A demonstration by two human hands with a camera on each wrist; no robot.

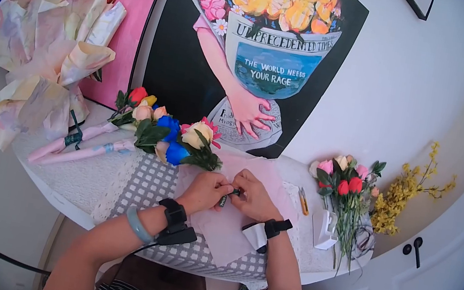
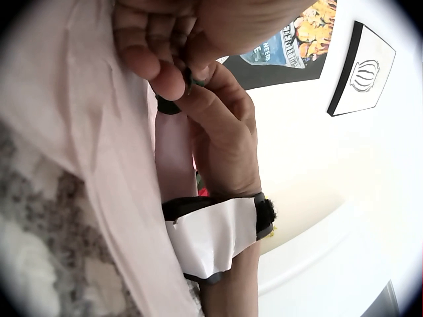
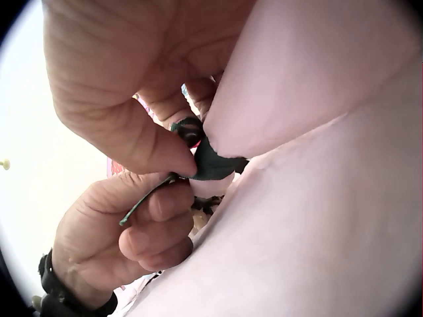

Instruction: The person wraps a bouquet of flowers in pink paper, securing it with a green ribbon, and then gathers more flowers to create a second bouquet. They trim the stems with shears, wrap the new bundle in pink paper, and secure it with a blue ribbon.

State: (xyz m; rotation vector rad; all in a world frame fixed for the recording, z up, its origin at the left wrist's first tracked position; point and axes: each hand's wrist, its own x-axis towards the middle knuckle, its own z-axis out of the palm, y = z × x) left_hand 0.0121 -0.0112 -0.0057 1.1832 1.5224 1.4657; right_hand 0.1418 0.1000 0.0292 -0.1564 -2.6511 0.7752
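Observation:
Both hands meet over pale pink wrapping paper (image 1: 223, 238) in the head view. A dark green ribbon (image 3: 215, 164) goes round a gathered, narrow part of the paper in the right wrist view. My right hand (image 1: 257, 197) pinches this ribbon between thumb and fingers, close against the paper. Just beside it, my left hand (image 1: 206, 192) grips a thin green end of the ribbon, its tail sticking out past the curled fingers (image 3: 158, 208). In the left wrist view the fingertips of both hands crowd together and mostly hide the ribbon.
Artificial flowers (image 1: 170, 132) and a pink-wrapped bundle (image 1: 86, 146) lie left, below a large paper-wrapped bouquet (image 1: 48, 43). A yellow utility knife (image 1: 303, 200), a white box (image 1: 324, 229), red and pink roses (image 1: 350, 185) and yellow blossoms (image 1: 399, 199) are right. Paintings (image 1: 182, 76) stand behind.

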